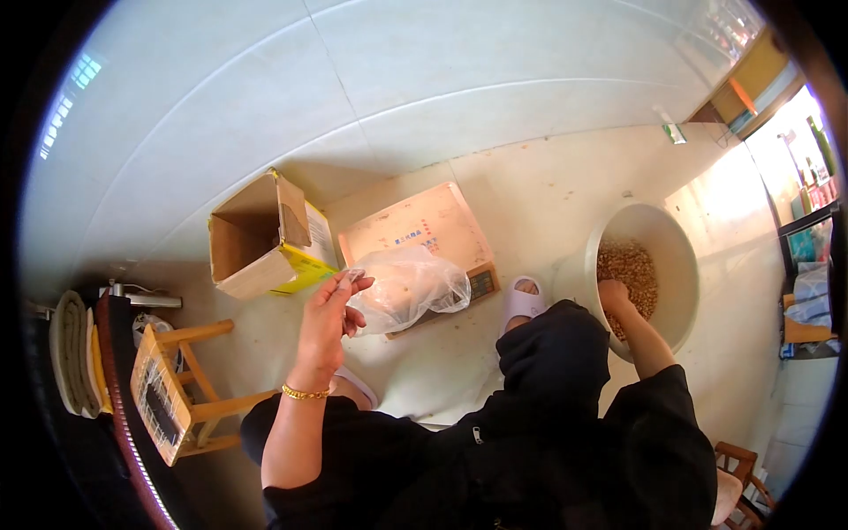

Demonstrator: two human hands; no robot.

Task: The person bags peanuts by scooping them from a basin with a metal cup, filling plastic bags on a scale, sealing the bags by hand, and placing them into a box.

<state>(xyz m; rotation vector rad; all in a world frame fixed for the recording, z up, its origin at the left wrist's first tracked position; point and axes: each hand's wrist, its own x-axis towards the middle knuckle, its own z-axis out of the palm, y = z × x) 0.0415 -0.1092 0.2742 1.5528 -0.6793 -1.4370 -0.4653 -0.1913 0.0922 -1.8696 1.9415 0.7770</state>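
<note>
A clear plastic bag [408, 287] hangs from my left hand [334, 305], which pinches its edge between thumb and fingers. The bag lies over a flat cardboard box [424, 221] with printed characters on top. My right hand [616, 299] reaches down inside a large pale bucket [678, 274], touching a mass of small brown pieces [638, 269] that look like nuts or beans. Its fingers point down and their tips are hidden, so their grip cannot be made out.
An open cardboard carton [265, 238] with yellow and green sides stands by the tiled wall. Left of me is a wooden stool [177, 389] beside a dark cabinet edge [119, 397]. A pink slipper [524, 305] is on my foot near the bucket. Shelves [808, 300] line the right.
</note>
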